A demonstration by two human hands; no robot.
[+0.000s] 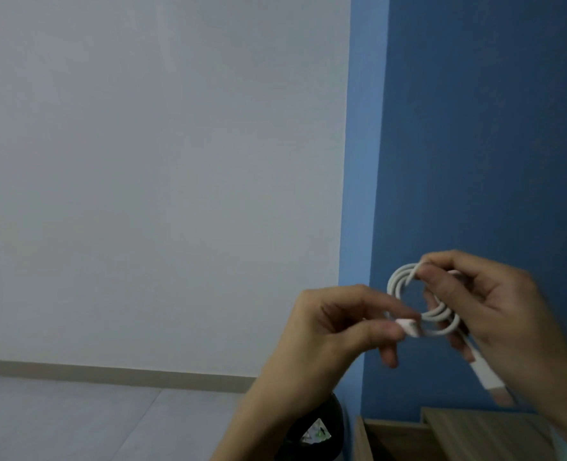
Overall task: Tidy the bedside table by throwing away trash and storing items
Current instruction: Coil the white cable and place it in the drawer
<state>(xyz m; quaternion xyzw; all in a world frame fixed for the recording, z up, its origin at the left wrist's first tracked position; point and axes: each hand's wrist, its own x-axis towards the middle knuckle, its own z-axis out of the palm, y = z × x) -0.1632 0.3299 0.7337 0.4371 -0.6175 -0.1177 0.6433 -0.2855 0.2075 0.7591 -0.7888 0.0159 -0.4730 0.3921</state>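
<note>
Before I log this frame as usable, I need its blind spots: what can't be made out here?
All in the head view:
The table: only a corner shows; the bottom edge and the forearm of the right hand cut off the rest.
The bin: mostly hidden by the forearm of the left hand and the bottom edge; contents unclear.
The cable: plug ends blurred; the coil's right side sits behind the right hand's fingers.

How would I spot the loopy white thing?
Look at the blue wall on the right, where two hands meet. The right hand holds the white cable; the left hand pinches its end. Only it is wound into small white loops.
</note>
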